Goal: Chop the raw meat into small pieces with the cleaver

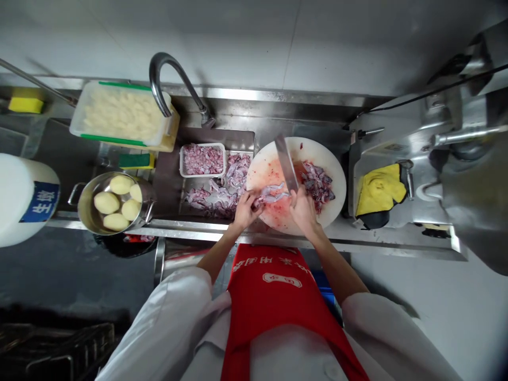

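Observation:
My right hand (304,211) is closed around the handle of a cleaver (286,163), whose broad blade points away from me over a round white cutting board (335,169). At the board's left edge, the fingers of my left hand (246,211) pinch one end of a pale skinned frog (273,193). The frog lies stretched across the board toward the cleaver. Dark scraps (318,185) are heaped on the board's right side, and red stains mark the surface. More skinned frogs (218,198) lie in the sink left of the board.
A white basket (181,161) of pinkish meat pieces stands in the sink under a curved faucet (159,69). Further left are a tub (85,106) of pale pieces and a pot (83,211) of peeled potatoes. A yellow cloth (379,188) lies to the right.

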The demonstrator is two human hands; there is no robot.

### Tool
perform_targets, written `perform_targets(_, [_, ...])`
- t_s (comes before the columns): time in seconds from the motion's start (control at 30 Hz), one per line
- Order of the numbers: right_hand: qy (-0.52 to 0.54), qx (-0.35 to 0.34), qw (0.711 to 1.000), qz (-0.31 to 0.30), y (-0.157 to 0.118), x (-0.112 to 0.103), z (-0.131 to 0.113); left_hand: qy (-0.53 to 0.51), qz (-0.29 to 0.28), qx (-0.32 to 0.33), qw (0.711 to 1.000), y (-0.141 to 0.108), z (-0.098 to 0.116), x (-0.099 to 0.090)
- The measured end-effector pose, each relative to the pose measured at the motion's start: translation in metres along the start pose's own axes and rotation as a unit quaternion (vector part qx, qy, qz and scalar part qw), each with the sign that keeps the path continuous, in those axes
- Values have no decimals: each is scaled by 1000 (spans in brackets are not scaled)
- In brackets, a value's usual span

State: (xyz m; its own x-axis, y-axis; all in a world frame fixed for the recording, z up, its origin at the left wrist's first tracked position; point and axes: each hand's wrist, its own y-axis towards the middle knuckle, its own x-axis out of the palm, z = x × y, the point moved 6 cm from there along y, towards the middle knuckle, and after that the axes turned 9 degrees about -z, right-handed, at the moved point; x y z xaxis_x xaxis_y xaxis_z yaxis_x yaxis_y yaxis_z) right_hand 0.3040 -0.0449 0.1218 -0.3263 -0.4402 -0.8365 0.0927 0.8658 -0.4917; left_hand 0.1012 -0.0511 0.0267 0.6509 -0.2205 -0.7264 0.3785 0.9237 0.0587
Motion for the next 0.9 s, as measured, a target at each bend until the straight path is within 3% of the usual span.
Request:
perform_targets(0.07, [9,3,1000,22,5,0,-5,33,-17,7,999,10,5,4])
perform_targets(0.23, [9,10,995,-95,15,47,16,57,-67,38,995,34,10,23])
perform_targets(0.43, [-12,43,988,-150,-25,77,60,19,-51,68,996,37,11,32])
perform_targets(0.5, [-13,45,987,-154,-23,75,55,14,-50,72,996,35,11,32])
perform_targets(0.63, [-1,10,994,-105,14,53,21,0,-83,101,991,28,9,30])
perform_targets(0.73, [-1,0,995,-100,31,39,9,-14,-94,127,987,23,5,28])
perform_targets(0.9, [-43,-2,996,-76,11,39,7,-16,-75,114,991,25,3,30])
